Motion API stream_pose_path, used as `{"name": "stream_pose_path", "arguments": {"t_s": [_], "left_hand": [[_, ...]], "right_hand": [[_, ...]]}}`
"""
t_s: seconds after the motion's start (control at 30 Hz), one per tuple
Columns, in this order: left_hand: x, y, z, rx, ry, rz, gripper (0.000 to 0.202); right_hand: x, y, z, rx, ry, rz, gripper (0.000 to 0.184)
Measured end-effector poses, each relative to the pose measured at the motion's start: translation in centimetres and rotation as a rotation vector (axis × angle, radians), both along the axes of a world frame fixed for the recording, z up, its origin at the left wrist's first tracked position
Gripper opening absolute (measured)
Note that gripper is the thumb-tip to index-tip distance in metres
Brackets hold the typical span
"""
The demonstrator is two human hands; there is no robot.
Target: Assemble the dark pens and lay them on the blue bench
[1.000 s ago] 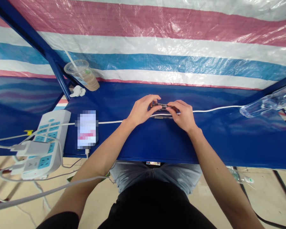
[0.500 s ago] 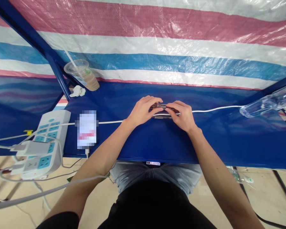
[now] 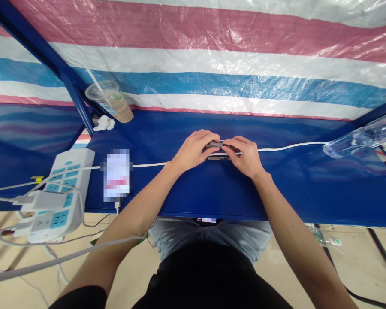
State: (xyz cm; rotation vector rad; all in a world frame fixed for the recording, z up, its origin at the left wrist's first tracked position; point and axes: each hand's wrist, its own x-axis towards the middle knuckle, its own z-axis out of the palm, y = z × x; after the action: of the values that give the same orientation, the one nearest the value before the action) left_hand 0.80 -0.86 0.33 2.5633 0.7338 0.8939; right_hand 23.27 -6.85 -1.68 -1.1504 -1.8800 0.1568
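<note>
Both hands meet over the blue metal surface, gripping one small, slim dark object (image 3: pixel 216 144) whose kind I cannot make out. My left hand (image 3: pixel 194 149) pinches its left end between thumb and fingers. At its other end, the thumb and fingers of my right hand (image 3: pixel 244 153) are closed on it. Just in front of the fingertips lies a thin dark grey stick-like piece (image 3: pixel 215 158), partly covered by my right hand. A white cable (image 3: pixel 283 148) passes beneath the hands, between the held object and that piece.
At left are a phone (image 3: pixel 117 176) with a blurred screen and a white power strip (image 3: pixel 62 193) with plugs and cables. A plastic cup (image 3: pixel 114 103) with a straw and crumpled tissue (image 3: pixel 104 123) stand behind. A clear bottle (image 3: pixel 347 143) lies at right. A striped sheet (image 3: pixel 212 64) hangs behind.
The dark object has turned slightly between the fingers, showing a plainer grey side. Both hands stay in nearly the same place.
</note>
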Motion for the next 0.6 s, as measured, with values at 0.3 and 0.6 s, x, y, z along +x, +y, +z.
{"name": "stream_pose_path", "arguments": {"t_s": [0.3,0.6], "left_hand": [[-0.04,0.10,-0.02,0.011,-0.008,0.017,0.031],[0.09,0.06,0.11,0.035,0.027,0.028,0.037]], "right_hand": [[0.02,0.03,-0.23,0.003,-0.004,0.030,0.019],[-0.14,-0.07,-0.07,0.016,-0.014,0.036,0.016]]}}
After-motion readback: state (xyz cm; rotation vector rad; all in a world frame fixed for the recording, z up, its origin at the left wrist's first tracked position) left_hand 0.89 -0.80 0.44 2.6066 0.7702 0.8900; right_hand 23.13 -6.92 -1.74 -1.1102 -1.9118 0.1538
